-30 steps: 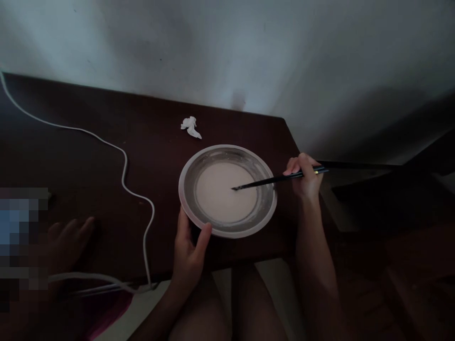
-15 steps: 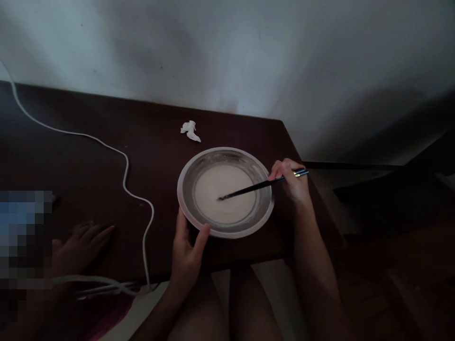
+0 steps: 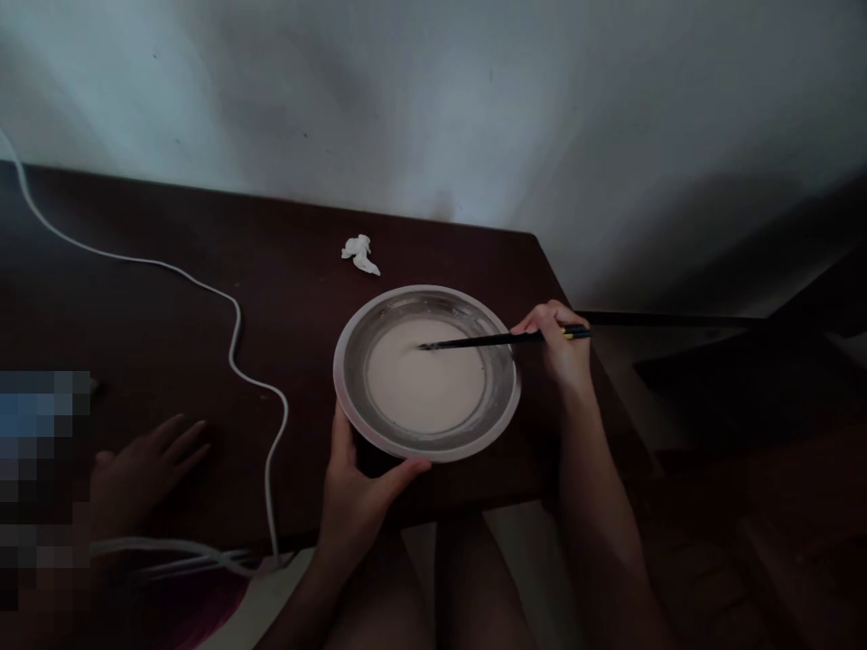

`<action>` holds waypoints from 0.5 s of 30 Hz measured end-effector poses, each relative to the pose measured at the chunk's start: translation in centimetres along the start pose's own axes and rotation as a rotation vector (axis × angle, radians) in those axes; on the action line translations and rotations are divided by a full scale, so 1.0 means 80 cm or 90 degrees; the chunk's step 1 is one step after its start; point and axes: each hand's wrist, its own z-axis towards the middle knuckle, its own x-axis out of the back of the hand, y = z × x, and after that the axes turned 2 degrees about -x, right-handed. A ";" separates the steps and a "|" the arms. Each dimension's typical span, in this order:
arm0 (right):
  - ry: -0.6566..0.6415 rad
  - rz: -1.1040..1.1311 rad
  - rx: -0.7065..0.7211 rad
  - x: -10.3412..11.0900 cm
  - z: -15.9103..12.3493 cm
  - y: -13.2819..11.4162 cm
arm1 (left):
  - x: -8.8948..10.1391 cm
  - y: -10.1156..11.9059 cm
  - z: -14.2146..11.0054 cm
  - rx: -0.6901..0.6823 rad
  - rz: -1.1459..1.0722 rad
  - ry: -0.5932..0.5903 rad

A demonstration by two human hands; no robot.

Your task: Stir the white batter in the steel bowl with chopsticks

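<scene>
A metal bowl (image 3: 352, 338) with pale batter in it stands near the right end of a dark wooden table (image 3: 169, 298). My left hand (image 3: 358, 496) grips the bowl's near rim from below, thumb and fingers spread along it. Dark chopsticks (image 3: 488, 340) are pinched in my right hand (image 3: 559, 348), just right of the bowl. Their tips dip into the batter at its far side.
A crumpled white tissue (image 3: 358, 253) lies behind the bowl. A white cable (image 3: 234, 334) snakes across the table and drops over its front edge. Another person's hand (image 3: 145, 460) rests flat at the left. The wall is close behind.
The chopstick tips swept from the batter's middle to its left, then up to its far side. My left hand shifted slightly along the near rim. The other person's hand moved a little.
</scene>
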 end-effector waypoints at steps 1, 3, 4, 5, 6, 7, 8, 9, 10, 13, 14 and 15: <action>0.045 0.019 0.006 0.001 0.001 0.000 | 0.000 0.000 0.000 0.005 -0.003 0.002; 0.074 0.071 0.017 0.003 0.001 -0.001 | -0.001 0.000 0.001 0.013 -0.005 0.010; 0.046 0.086 0.015 0.003 0.001 -0.001 | -0.001 0.001 0.001 0.016 -0.004 0.013; -0.001 0.086 0.006 0.002 0.000 -0.002 | -0.002 0.002 0.001 0.018 -0.002 0.016; -0.053 0.069 -0.005 0.001 -0.001 -0.002 | -0.002 0.002 0.001 0.020 0.000 0.018; -0.093 0.044 -0.016 0.000 -0.002 -0.002 | -0.002 0.003 0.002 0.021 0.001 0.018; -0.109 0.017 -0.025 -0.001 -0.003 -0.002 | -0.003 0.003 0.002 0.019 0.000 0.018; -0.098 -0.007 -0.031 -0.001 -0.003 -0.002 | -0.003 0.004 0.002 0.018 -0.002 0.017; -0.063 -0.019 -0.034 -0.001 -0.002 -0.001 | -0.003 0.004 0.002 0.014 -0.006 0.019; 0.076 0.020 -0.028 0.001 0.002 0.001 | -0.003 0.003 0.003 -0.002 -0.006 0.029; 0.088 0.046 -0.024 0.001 0.002 0.002 | -0.003 0.003 0.003 -0.007 -0.004 0.033; 0.070 0.066 -0.023 0.001 0.002 0.002 | -0.003 0.003 0.004 -0.011 0.000 0.037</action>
